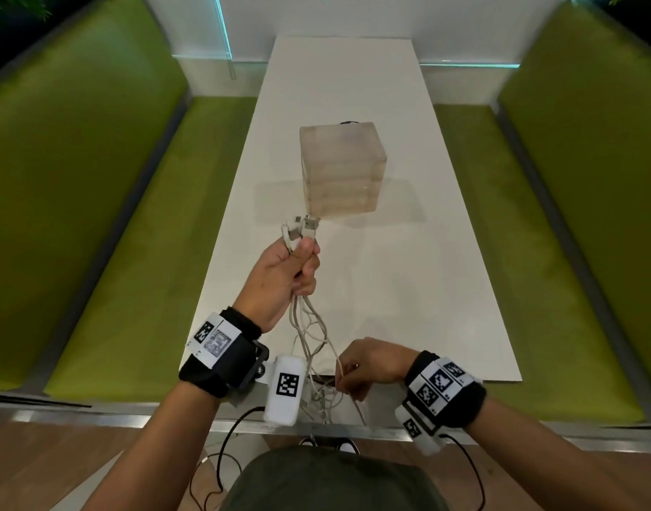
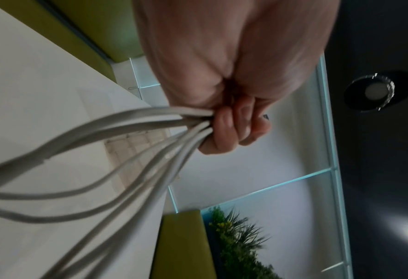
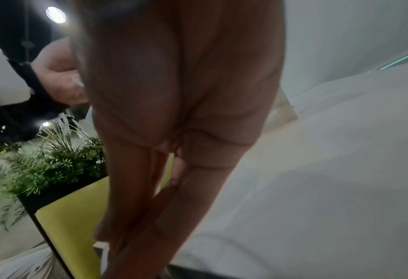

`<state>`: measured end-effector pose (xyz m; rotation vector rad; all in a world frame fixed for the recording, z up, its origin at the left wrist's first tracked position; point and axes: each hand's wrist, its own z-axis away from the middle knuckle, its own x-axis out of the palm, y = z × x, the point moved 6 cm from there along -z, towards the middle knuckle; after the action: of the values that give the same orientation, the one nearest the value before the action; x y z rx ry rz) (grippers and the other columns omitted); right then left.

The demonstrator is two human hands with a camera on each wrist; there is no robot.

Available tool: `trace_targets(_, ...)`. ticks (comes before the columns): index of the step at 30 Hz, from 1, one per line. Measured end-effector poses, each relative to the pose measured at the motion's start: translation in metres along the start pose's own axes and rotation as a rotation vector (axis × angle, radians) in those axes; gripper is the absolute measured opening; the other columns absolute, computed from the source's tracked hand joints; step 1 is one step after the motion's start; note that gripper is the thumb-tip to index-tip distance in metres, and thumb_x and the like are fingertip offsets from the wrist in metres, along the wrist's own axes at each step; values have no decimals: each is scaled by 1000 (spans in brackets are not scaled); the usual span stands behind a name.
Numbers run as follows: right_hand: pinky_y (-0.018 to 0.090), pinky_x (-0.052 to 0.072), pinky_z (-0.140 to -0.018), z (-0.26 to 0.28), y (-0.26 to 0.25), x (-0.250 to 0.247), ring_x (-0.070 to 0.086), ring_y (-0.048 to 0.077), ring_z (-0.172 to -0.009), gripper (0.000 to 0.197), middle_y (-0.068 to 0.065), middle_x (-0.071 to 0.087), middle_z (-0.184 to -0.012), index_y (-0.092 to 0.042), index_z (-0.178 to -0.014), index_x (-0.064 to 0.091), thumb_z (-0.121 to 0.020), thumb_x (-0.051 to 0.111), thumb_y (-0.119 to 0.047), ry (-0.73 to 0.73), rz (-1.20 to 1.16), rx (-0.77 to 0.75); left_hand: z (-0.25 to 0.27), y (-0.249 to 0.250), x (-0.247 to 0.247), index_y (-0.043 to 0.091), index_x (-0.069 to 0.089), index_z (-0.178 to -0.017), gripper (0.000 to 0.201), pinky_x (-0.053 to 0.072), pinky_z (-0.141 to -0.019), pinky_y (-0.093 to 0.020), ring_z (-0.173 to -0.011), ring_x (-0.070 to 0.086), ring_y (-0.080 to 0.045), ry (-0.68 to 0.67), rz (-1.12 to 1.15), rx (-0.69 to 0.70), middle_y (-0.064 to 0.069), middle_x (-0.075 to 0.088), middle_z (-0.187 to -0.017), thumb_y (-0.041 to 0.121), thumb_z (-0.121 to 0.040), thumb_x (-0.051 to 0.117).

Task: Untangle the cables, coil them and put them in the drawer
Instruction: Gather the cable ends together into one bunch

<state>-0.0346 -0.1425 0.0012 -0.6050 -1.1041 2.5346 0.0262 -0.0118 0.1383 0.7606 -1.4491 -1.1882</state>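
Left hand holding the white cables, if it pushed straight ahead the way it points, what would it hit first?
Probably the translucent plastic drawer unit: the left hand points its white cables toward its lower corner, though depth is unclear.

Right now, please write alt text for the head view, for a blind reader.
The left hand holds up a bundle of white cables by their plugs, while the right hand pinches one strand near the white table edge. A translucent drawer box stands behind.
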Motion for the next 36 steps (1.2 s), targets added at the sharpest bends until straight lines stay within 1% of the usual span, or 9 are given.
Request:
trace_targets(4,28,59,-65,-11,16,4,65,15,-57,15,15,71,-82,2,-90,66,-83,69,-11,83,121,176,4,-18,5,10,48,-84,23,27,-45,-18,-44,26,-7,-9,-93,-55,7,44,-56,19,-101,35)
trace_targets(8,29,50,-53,-4,26,-17,58,22,-54,43,13,65,-88,-4,-106,55,-72,79,-17,233,233,311,1,-23,3,11,48,-84,25,27,-46,-19,-46,26,-7,13,-121,-67,9,43,-56,20,-102,34)
trace_targets(14,28,45,-87,29,-43,-85,57,14,-99,77,1,56,-122,-18,-138,38,-75,73,-44,516,62,10,-9,-28,1,21,45,-100,28,25,-49,-22,-52,23,-8,27,-134,-92,6,35,-62,48,-95,40)
trace_targets(18,11,43,-70,40,-95,-95,57,-5,-74,30,-7,62,-97,-25,-104,58,-81,70,-38,544,-138,-220,-18,-42,7,31,19,-146,93,25,-48,-21,-54,24,-10,62,-81,-226,0,39,-64,82,-70,24)
trace_targets(20,7,43,-63,35,-104,-91,58,-5,-64,18,-3,63,-81,-14,-88,61,-80,73,-24,518,-200,-286,-21,-47,12,38,-3,-149,105,26,-47,-21,-58,25,-12,40,-22,-244,-10,43,-89,90,-60,18)
trace_targets(24,16,51,-68,30,-104,-90,65,11,-67,29,8,67,-76,7,-99,59,-79,73,-9,514,-350,-356,-21,-47,16,39,-14,-146,96,25,-46,-21,-62,28,-12,38,32,-216,-8,44,-106,87,-66,8)
trace_targets(29,15,44,-67,29,-95,-95,57,4,-63,22,-5,63,-70,0,-99,65,-84,69,-15,560,-429,-350,-18,-42,18,40,-11,-147,89,21,-48,-25,-50,25,-9,61,-39,-198,8,46,-63,78,-68,5)
trace_targets(33,43,48,-91,28,-94,-103,61,18,-82,25,4,62,-84,0,-95,63,-79,74,-15,640,-382,-348,-21,-45,18,45,-10,-146,89,19,-49,-25,-49,24,-10,73,-21,-187,3,43,-71,80,-66,8)
trace_targets(36,40,52,-83,30,-95,-104,64,21,-74,17,13,66,-83,-3,-89,65,-79,74,-13,647,-390,-387,-20,-45,20,51,15,-136,64,19,-51,-27,-51,24,-12,106,10,-186,8,45,-59,75,-79,0)
